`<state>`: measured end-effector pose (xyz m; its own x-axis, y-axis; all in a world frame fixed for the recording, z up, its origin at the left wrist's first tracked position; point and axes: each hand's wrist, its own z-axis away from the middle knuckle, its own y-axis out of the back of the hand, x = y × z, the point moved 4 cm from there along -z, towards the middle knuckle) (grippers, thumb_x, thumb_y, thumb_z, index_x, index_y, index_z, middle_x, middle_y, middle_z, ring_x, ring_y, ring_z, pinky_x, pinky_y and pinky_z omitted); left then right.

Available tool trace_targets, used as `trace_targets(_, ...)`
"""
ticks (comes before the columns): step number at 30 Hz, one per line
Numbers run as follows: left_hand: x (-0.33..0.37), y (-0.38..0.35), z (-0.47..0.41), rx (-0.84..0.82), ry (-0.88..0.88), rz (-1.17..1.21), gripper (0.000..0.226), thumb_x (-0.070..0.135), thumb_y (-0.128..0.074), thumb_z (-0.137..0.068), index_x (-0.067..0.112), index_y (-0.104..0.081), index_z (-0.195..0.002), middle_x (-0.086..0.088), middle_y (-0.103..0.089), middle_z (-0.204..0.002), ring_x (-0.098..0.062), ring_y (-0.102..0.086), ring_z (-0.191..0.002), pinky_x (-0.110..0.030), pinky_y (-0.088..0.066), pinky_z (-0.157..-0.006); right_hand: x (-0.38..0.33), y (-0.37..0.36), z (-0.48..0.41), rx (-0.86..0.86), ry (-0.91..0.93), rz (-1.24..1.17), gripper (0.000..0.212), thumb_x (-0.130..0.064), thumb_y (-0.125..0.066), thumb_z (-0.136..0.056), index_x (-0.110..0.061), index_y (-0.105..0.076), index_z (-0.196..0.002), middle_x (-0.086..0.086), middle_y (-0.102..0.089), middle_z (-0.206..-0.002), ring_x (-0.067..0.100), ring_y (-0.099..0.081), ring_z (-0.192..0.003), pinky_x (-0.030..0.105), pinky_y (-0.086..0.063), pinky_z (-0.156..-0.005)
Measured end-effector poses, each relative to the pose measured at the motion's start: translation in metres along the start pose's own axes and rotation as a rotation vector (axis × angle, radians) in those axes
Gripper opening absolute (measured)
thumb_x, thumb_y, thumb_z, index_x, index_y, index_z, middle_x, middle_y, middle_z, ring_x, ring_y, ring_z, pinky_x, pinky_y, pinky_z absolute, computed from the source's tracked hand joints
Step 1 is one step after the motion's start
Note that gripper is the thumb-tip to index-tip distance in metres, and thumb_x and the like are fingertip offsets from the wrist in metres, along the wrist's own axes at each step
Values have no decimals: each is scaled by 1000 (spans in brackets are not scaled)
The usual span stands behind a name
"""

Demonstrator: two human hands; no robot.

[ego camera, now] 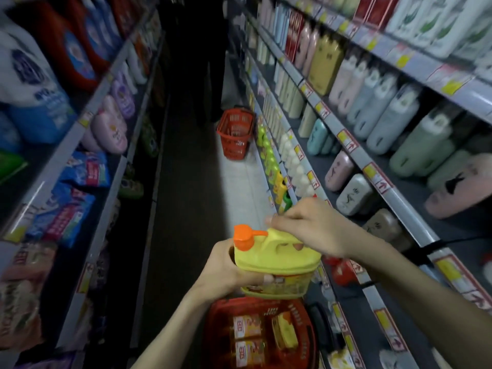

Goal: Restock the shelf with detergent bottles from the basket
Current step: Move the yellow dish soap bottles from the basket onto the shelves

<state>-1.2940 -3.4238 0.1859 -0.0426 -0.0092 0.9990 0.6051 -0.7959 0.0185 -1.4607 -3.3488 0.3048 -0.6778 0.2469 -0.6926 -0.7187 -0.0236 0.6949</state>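
"Holding what, those two hands?"

"One yellow detergent bottle (277, 265) with an orange cap (243, 237). The right hand (306, 225) has its fingers curled through the handle on top. The left hand (226, 267) clasps the side of the body, just under the cap."

"And where is that bottle?"

"Upright in the air, directly above the near red basket (215, 328) and level with a lower tier of the right shelf (372, 294). It touches neither of them."

"What does the near basket hold?"

"More bottles (286, 332) lying on their sides, yellow ones with printed labels facing up. At least three show. The lifted bottle hides the part of the basket beneath it."

"Is there a second basket?"

"Yes, another red basket (234, 134) stands on the floor farther down the aisle, close against the right shelf. Its contents cannot be made out."

"What sits on the shelf near the hands?"

"A row of yellow and green bottles (278, 182) runs along the low tier just beyond the right hand, with white bottles (295, 166) behind them. A red bottle (343, 271) lies below the right forearm. The tiers above carry pastel bottles (399, 121) in pink, grey and green."

"And on the left side?"

"The left shelf (69, 145) holds large jugs on top and blue packets (82, 171) lower down."
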Motion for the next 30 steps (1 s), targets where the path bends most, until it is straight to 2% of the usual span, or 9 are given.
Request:
trace_targets(3, 27, 11, -5, 108, -86, 45, 57, 2, -99, -61, 16, -79, -112, -8, -81, -106, -25, -77, -102, -34, -61, -86, -15, 18, -5, 106, 95, -132, 68, -35, -68, -103, 6, -40, -57, 18, -31, -52, 13, -41, -44, 28, -46, -56)
trace_targets(5, 38, 21, -6, 175, -126, 67, 58, 3, -99, -60, 17, -79, -112, -7, -81, -107, -25, -77, -102, -35, -63, -88, -17, 25, -7, 206, 101, -281, 59, -39, -72, -96, 10, -56, -69, 29, -46, -65, 24, -51, -57, 30, -43, -65)
trace_targets(7, 40, 30, -3, 226, -130, 121, 55, 3, -96, -63, 13, -77, -113, -8, -81, -109, -27, -78, -103, -39, -64, -87, -7, 27, -9, 318, 67, -421, 39, -41, -69, -89, -4, -78, -97, 16, -75, -93, 26, -71, -88, 41, -54, -84)
trace_targets(8, 39, 35, -1, 253, -112, 173, 53, 1, -94, -65, 9, -75, -114, -11, -80, -109, -30, -78, -103, -41, -65, -86, -1, 24, -9, 329, 41, -486, 39, -42, -69, -88, -13, -78, -112, 7, -78, -108, 23, -73, -103, 43, -55, -93)
trace_targets(12, 34, 53, 8, 384, -22, 405, 42, -6, -84, -72, -5, -72, -112, -20, -79, -105, -39, -78, -98, -38, -65, -73, 20, -23, -15, 93, -81, -605, 76, -58, -86, -74, -39, -56, -141, -14, -69, -137, 5, -66, -125, 39, -53, -108)
trace_targets(17, 34, 71, 23, 465, 37, 556, 50, 8, -88, -71, -7, -72, -117, -26, -76, -114, -44, -75, -105, -46, -64, -81, 15, -67, -35, -42, -90, -679, 77, -31, -90, -83, -26, -49, -148, -4, -74, -132, 17, -71, -121, 43, -58, -103)
trace_targets(24, 47, 88, 67, 656, 40, 547, 54, 18, -85, -77, 1, -70, -126, -23, -75, -121, -42, -74, -111, -58, -58, -98, -21, -94, -70, -246, -23, -794, 60, -26, -90, -81, -10, -63, -132, 11, -79, -118, 31, -77, -108, 48, -62, -92)
trace_targets(28, 59, 89, 109, 828, -5, 458, 47, 20, -82, -88, 6, -67, -130, -20, -75, -123, -41, -73, -114, -57, -58, -98, -48, -115, -77, -398, 38, -869, 53, -18, -89, -82, -9, -66, -130, 17, -78, -117, 38, -76, -108, 58, -59, -97)
trace_targets(30, 65, 90, 134, 917, -12, 442, 44, 21, -78, -93, 6, -65, -132, -19, -75, -125, -40, -73, -115, -53, -60, -96, -66, -126, -76, -491, 89, -893, 56, -21, -87, -78, -8, -67, -128, 18, -78, -117, 38, -76, -107, 55, -62, -91)
